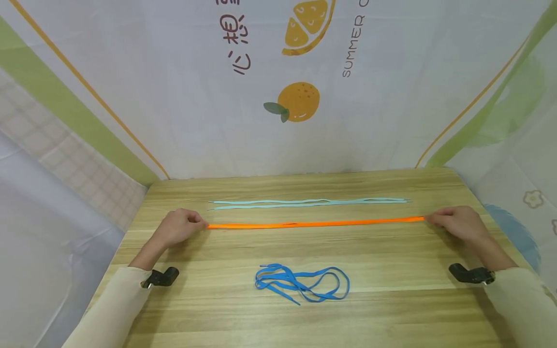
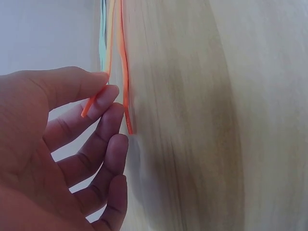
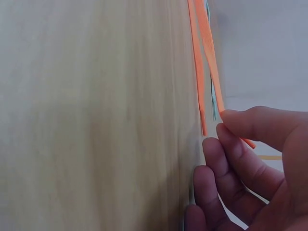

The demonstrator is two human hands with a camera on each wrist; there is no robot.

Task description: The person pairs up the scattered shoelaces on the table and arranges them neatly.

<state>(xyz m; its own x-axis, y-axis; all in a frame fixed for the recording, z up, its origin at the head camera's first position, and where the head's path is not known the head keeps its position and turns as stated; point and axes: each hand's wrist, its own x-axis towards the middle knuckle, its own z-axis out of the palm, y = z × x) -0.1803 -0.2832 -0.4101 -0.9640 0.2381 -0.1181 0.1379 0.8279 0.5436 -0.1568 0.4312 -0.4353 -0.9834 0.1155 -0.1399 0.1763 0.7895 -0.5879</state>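
Note:
Two orange shoelaces (image 1: 326, 224) run side by side, nearly straight, across the wooden table. At their left ends my left hand (image 1: 180, 227) pinches one lace between thumb and index finger, its tip poking out past them in the left wrist view. The second orange lace end (image 2: 126, 91) lies beside those fingers. My right hand (image 1: 462, 223) pinches an orange lace (image 3: 211, 60) at the opposite end, its tip showing below the thumb. Another orange end (image 3: 198, 77) rests loose next to it in the right wrist view.
Behind the orange laces, pale mint shoelaces (image 1: 278, 206) lie stretched out in parallel. Nearer the front, a blue shoelace bundle (image 1: 290, 277) sits loosely looped. A printed white cloth (image 1: 209, 121) hangs along the back edge of the table (image 1: 391, 319).

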